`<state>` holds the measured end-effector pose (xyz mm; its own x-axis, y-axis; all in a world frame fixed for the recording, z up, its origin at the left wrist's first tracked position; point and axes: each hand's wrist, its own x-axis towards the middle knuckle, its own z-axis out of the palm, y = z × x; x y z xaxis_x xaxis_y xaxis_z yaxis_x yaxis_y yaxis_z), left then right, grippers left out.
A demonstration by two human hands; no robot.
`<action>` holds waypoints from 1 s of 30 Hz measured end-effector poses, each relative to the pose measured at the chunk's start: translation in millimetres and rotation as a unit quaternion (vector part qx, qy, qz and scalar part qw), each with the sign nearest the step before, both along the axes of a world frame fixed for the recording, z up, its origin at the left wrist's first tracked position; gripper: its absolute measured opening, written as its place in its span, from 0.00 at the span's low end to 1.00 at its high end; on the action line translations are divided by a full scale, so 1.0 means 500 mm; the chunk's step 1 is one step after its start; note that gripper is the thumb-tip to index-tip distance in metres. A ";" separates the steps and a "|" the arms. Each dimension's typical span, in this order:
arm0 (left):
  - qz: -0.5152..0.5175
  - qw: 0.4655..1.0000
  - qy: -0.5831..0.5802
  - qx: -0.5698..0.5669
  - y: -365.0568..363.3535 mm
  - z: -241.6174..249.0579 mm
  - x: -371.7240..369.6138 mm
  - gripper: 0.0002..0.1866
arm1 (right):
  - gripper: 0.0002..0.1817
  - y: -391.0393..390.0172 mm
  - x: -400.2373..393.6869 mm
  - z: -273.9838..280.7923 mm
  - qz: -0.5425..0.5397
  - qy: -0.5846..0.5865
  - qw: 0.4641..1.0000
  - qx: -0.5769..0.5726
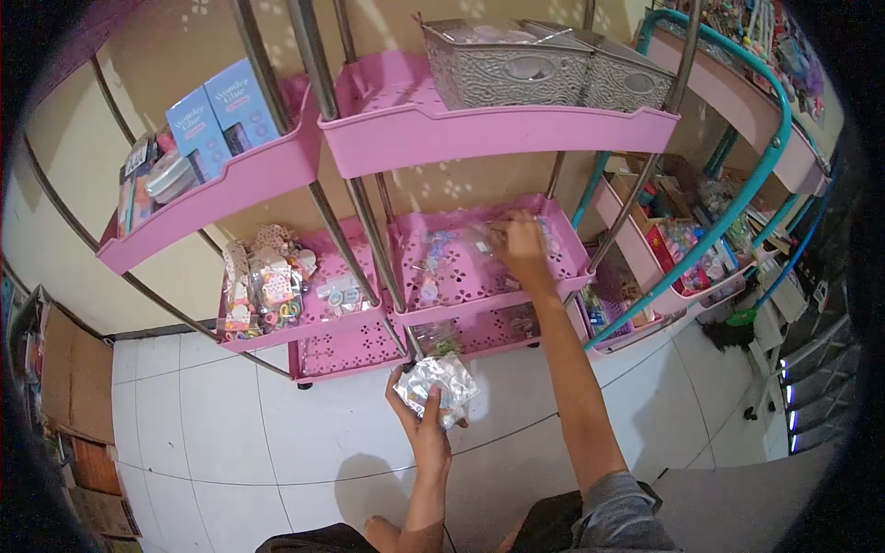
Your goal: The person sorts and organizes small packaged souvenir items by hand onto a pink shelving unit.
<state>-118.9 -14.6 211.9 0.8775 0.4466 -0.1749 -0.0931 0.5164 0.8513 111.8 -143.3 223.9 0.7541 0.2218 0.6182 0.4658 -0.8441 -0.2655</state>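
Note:
My left hand (426, 426) is closed around a bunch of shiny clear plastic packets (441, 380), thumb on top, in front of the lower shelves. What is inside the packets is hard to see through the glare. My right hand (522, 247) reaches into the middle pink tray (489, 311) with curled fingers, smeared by motion. At its fingertips shows a blurred small clear packet (483, 246). More small packets (430, 276) with pale, round pieces lie in the left part of that tray.
Two blue glue boxes (198, 134) stand on the upper left shelf, with carded trinkets (275, 281) below. Silvery baskets (516, 72) sit above my right hand. Metal posts (369, 230) rise between the trays. A teal-framed cart (784, 120) stands right; cardboard boxes (78, 373) are left.

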 end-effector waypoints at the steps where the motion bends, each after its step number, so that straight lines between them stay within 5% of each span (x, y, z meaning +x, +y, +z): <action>1: -0.014 1.000 0.002 -0.019 0.002 0.001 0.000 0.24 | 0.06 -0.008 0.003 -0.004 0.028 -0.018 0.997 0.076; 5: -0.061 0.995 0.006 -0.078 0.005 0.004 0.003 0.23 | 0.08 -0.035 -0.009 0.007 0.046 0.090 0.951 0.292; 7: -0.070 0.994 0.012 -0.086 0.002 0.008 0.005 0.22 | 0.10 -0.049 -0.036 0.024 0.106 0.226 0.837 0.487; 8: -0.079 0.993 0.017 -0.091 0.000 0.011 0.008 0.22 | 0.10 -0.048 -0.046 0.033 0.105 0.226 0.837 0.486; 10: -0.085 0.993 0.018 -0.083 -0.004 0.021 0.012 0.21 | 0.11 -0.045 -0.070 0.051 0.202 0.287 0.693 0.630; 19: -0.056 0.996 -0.028 -0.069 -0.018 0.071 0.042 0.19 | 0.10 -0.037 -0.218 0.134 0.271 0.416 0.612 0.615; 23: -0.060 0.995 -0.013 -0.077 -0.012 0.067 0.026 0.17 | 0.10 -0.026 -0.247 0.137 0.271 0.378 0.665 0.585; 25: -0.062 0.995 0.003 -0.082 -0.010 0.045 0.007 0.17 | 0.11 -0.021 -0.255 0.144 0.195 0.275 0.756 0.562; 30: -0.083 0.988 0.061 -0.115 -0.006 -0.024 -0.034 0.17 | 0.09 0.006 -0.224 0.086 0.186 0.254 0.784 0.534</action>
<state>-136.0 -17.4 200.0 0.9013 0.2350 -0.3638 0.1045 0.6970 0.7094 -0.2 -140.3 267.0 0.9694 0.0445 0.2414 0.2319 0.1560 -0.9602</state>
